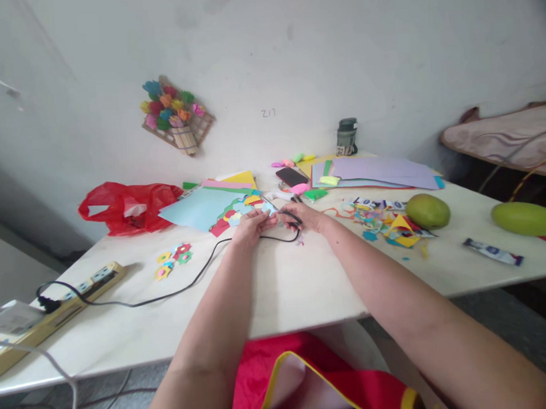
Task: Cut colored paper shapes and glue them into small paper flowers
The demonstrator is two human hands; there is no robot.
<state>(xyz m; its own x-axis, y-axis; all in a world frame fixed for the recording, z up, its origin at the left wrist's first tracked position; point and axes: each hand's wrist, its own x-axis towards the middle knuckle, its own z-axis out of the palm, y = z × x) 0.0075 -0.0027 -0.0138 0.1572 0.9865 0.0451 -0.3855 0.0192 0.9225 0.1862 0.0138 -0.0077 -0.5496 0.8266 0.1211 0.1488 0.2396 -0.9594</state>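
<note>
Pinching a small light blue paper piece (268,208) between thumb and fingers of the left hand (254,224), above the middle of the white table (301,289). Gripping the black handles of a pair of scissors (292,219) in the closed fingers of the right hand (304,216), with blades angled toward the far edge. Too blurred to tell of any contact between blades and paper. Just beyond the left hand, cut colored paper shapes (231,214) beside light blue sheets (192,208). Near the far left corner, a red plastic bag (150,206); closer to the front edge, small paper flowers (173,261). Along the left edge, a power strip (62,310), with a black cable (167,295) running from there toward the hands. Toward the far edge, a dark phone (292,177), a pink packet (298,189), a green packet (315,194), purple sheets (384,170) and a green bottle (346,137). To the right of the right hand, paper scraps (401,230) next to a green mango (427,211). Nearer the right edge, a blue-and-white tube (493,251) and a long green fruit (528,218). On the wall, a bouquet decoration (175,115).
</note>
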